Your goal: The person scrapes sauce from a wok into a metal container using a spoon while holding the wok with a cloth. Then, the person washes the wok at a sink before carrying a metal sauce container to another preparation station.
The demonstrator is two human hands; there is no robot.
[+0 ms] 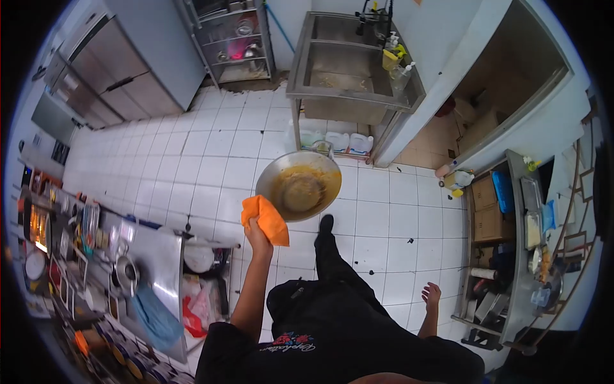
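My left hand (257, 235) is closed round an orange cloth (267, 219). The cloth lies against the near left rim of a large metal wok (302, 187), whose handle on that side, if any, is covered. Yellow-brown residue coats the inside of the wok, which hangs in front of me, with a loop handle (325, 148) on its far edge. Out to the side, my right hand (432, 293) is bare with its fingers apart, touching nothing.
A steel double sink (345, 67) stands ahead, with plastic jugs (337, 139) beneath it. To the left is a steel worktable (157, 256) bearing a blue cloth (155, 317). A shelved counter (505, 256) runs along the right, near a doorway. Dark scraps dot the white tile floor (217, 144).
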